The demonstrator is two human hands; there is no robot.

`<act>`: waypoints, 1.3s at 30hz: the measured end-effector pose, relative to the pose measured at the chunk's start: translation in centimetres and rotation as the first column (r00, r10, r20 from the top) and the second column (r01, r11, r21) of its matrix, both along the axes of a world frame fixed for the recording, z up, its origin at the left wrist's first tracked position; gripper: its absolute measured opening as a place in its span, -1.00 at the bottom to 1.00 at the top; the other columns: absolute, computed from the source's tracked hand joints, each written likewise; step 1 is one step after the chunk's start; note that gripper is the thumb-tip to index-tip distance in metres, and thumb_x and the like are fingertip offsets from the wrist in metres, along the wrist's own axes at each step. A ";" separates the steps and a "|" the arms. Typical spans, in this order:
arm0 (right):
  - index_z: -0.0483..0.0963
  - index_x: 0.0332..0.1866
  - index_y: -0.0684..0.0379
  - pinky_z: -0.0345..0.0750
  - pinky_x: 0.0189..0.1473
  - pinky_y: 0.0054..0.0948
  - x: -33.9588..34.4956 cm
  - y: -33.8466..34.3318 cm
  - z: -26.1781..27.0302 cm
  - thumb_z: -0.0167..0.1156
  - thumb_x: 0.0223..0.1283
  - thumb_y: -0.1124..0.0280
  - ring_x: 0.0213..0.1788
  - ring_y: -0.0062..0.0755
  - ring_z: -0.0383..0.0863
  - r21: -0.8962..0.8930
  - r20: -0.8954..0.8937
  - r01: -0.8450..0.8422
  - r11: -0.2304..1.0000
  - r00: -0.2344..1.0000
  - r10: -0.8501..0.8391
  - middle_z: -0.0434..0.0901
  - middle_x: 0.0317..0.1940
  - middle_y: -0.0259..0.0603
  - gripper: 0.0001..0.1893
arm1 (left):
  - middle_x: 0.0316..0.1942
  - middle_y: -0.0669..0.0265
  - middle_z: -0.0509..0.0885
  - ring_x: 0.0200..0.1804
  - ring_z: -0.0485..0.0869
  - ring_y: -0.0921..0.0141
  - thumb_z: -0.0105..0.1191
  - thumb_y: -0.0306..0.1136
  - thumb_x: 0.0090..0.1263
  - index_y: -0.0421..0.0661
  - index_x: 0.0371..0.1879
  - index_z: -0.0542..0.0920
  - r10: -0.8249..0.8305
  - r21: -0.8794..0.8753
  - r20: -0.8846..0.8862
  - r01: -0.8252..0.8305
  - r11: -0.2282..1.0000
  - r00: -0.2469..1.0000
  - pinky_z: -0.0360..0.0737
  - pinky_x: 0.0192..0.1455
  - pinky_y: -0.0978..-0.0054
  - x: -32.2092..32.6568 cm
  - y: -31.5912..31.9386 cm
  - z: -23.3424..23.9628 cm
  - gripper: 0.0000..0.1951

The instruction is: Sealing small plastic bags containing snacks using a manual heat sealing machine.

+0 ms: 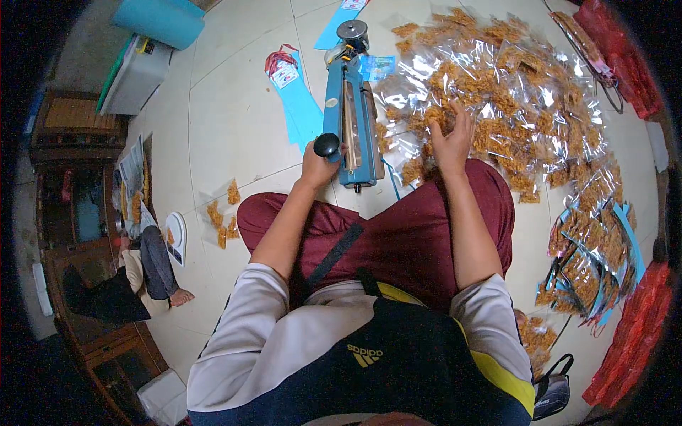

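Observation:
A blue hand impulse sealer [334, 117] with a black round knob [326, 145] stands on the tiled floor before my crossed legs. My left hand [321, 162] is at the sealer's lever end, just below the knob; its fingertips are partly hidden there. My right hand [453, 136] hovers with fingers apart at the near edge of a large heap of clear plastic bags of brown fried snack [495, 106]. Blue header cards with red ribbon tops [298, 101] lie left of the sealer. A metal round tin [352, 33] and a blue banknote [377, 68] are at its far end.
Carded snack bags [591, 261] are piled at right, near red plastic packs [634, 335]. A small bag of snack pieces [221, 221] lies left of my knee. Farther left, another person [154, 266] sits beside a white scale [176, 238] and a wooden cabinet [74, 213].

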State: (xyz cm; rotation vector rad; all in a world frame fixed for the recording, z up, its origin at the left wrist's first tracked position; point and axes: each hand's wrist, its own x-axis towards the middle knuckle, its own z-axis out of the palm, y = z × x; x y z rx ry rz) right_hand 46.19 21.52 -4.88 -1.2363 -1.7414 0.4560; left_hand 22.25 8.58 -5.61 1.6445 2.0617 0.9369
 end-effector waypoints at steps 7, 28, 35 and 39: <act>0.25 0.03 0.17 0.05 0.15 -0.23 0.0 0.0 0.2 0.21 -0.22 0.38 0.10 -0.17 0.24 0.003 -0.012 0.010 1.000 1.000 -0.010 0.32 -0.01 -0.10 -0.43 | -0.42 0.28 0.59 -0.32 0.57 0.32 0.14 -0.34 0.03 -0.07 -0.47 0.56 -0.057 0.018 -0.272 0.064 0.998 0.961 0.48 -0.23 0.43 -0.1 -0.1 0.0 -0.87; 0.25 0.02 0.20 0.09 0.13 -0.23 -0.1 -0.2 0.5 0.21 -0.21 0.39 0.09 -0.14 0.24 0.007 0.001 0.008 1.000 1.000 -0.008 0.32 -0.01 -0.06 -0.44 | -0.55 0.36 0.58 -0.41 0.52 0.30 0.17 -0.33 -0.14 0.00 -0.63 0.52 -0.088 0.121 -0.154 0.107 0.987 0.984 0.34 -0.30 0.38 -1.0 0.6 -1.7 -0.88; 0.25 0.03 0.20 0.07 0.14 -0.22 0.0 -0.1 0.3 0.19 -0.21 0.38 0.10 -0.14 0.24 0.001 0.007 0.007 1.000 1.000 -0.007 0.32 -0.02 -0.04 -0.44 | -0.56 0.38 0.56 -0.44 0.48 0.31 0.17 -0.31 -0.14 0.01 -0.61 0.50 -0.153 0.013 -0.235 0.161 0.987 0.960 0.34 -0.30 0.39 -1.9 1.2 -3.2 -0.86; 0.24 0.04 0.21 0.07 0.13 -0.22 0.0 -0.1 0.3 0.19 -0.21 0.39 0.09 -0.14 0.24 0.004 0.009 -0.001 1.000 1.000 0.001 0.32 -0.02 -0.03 -0.43 | -0.56 0.39 0.55 -0.43 0.47 0.33 0.15 -0.30 -0.12 0.00 -0.53 0.49 -0.192 0.134 -0.319 0.244 0.960 0.928 0.33 -0.29 0.41 -1.7 1.2 -1.9 -0.82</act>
